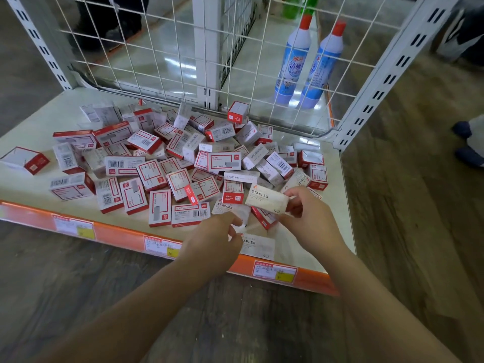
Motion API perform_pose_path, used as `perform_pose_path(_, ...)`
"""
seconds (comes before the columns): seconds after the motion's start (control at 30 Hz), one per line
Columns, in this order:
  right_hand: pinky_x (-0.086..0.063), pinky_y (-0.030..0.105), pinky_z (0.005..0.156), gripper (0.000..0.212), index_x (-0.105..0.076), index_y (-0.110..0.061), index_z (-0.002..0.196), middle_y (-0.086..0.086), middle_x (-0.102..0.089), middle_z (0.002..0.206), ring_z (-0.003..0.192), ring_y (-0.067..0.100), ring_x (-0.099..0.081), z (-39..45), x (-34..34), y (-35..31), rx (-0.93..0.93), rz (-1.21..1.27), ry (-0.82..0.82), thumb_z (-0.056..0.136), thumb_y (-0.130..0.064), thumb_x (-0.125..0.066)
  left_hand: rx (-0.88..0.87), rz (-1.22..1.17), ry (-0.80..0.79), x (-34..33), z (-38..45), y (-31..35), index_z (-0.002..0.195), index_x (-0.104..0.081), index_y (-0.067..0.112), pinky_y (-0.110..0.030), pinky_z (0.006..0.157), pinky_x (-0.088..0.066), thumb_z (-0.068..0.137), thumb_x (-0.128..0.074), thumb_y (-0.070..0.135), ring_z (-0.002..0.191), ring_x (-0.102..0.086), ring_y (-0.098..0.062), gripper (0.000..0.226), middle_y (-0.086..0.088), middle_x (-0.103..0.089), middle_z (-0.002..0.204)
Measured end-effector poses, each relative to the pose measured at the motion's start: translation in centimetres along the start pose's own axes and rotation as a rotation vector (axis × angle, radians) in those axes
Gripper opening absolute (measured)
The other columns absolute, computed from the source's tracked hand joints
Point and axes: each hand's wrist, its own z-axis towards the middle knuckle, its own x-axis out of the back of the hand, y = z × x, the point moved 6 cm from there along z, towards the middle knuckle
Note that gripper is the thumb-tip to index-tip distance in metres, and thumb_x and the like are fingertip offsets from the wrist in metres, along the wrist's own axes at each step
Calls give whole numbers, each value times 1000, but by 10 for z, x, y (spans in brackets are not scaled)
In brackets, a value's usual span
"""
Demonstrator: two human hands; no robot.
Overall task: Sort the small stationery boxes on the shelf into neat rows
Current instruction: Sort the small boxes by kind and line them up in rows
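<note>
A loose heap of small red-and-white cardboard stationery boxes (167, 163) covers the middle of the low cream shelf board (332, 205), lying at all angles, some on their sides, none in rows. The right hand (311, 213) pinches one end of a white cardboard box printed STAPLES (267, 201), held just above the near edge of the heap, tilted slightly. The left hand (214, 237) has its fingers curled at a blurred white item near the shelf's front; what exactly it holds cannot be told. Just beside that hand a second white STAPLES box (258, 246) lies flat against the orange price strip with paper labels (117, 234) that runs along the front edge.

Behind the heap a white wire grid panel (183, 48) closes off the back, fixed between white slotted metal uprights (392, 72). Beyond the grid stand two blue-and-white plastic bottles with red caps (309, 61), upright and side by side. At the far right, on the wood-pattern floor (408, 231), dark shoes (468, 142) of another person show
</note>
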Motion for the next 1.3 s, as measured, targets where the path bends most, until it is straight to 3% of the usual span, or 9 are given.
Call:
perform_pose_path(0.2, -33, 5, 62, 37, -41, -29, 100, -18, -49, 92, 81, -1, -47, -24, 15, -3, 5, -45, -13, 80, -19, -70, -5, -36, -18, -4, -12, 4, 108, -55, 24, -25, 80, -49, 93, -52, 31, 94, -55, -8, 17, 7, -61, 107)
perform_pose_path(0.37, -34, 7, 62, 34, -41, -32, 97, -25, -46, 83, 78, -8, -46, -46, 25, -11, 44, -87, -68, 81, -23, -70, 10, -163, -7, -5, -23, 9, 98, -48, 26, -22, 73, -47, 93, -52, 34, 90, -54, -8, 11, 9, -55, 96)
perform_pose_path(0.57, -36, 1, 55, 36, -37, -35, 95, -28, -41, 81, 74, -12, -43, -64, 29, -15, 43, -152, -123, 81, -26, -69, -25, -334, 13, -8, -35, 15, 101, -46, 28, -12, 57, -50, 93, -50, 33, 75, -54, -2, 10, 10, -55, 97)
perform_pose_path(0.77, -33, 5, 57, 34, -38, -35, 95, -26, -41, 81, 75, -11, -41, -72, 31, -20, 62, -171, -156, 82, -25, -68, -42, -321, 42, -11, -37, 14, 89, -49, 25, -10, 60, -50, 93, -53, 27, 83, -55, -5, 6, 2, -62, 111)
perform_pose_path(0.9, -31, 8, 58, 36, -38, -35, 94, -24, -41, 81, 75, -9, -41, -73, 28, -20, 62, -181, -166, 80, -26, -70, -24, -305, 40, -14, -35, 13, 90, -49, 23, -6, 53, -43, 95, -50, 24, 72, -50, 2, 5, 2, -62, 113)
perform_pose_path(1.13, -31, 8, 57, 34, -40, -31, 98, -23, -42, 82, 74, -8, -41, -73, 26, -12, 27, -160, -178, 81, -27, -69, -10, -303, 20, -18, -31, 12, 92, -50, 23, -8, 53, -45, 94, -50, 25, 70, -47, 1, 3, 2, -60, 115)
perform_pose_path(1.3, -35, 8, 57, 34, -40, -31, 96, -24, -45, 83, 76, -5, -46, -70, 26, 11, -56, -150, -188, 80, -27, -70, -38, -182, 6, -23, -24, 10, 102, -53, 23, -7, 59, -41, 95, -50, 27, 85, -51, -4, 9, 4, -60, 113)
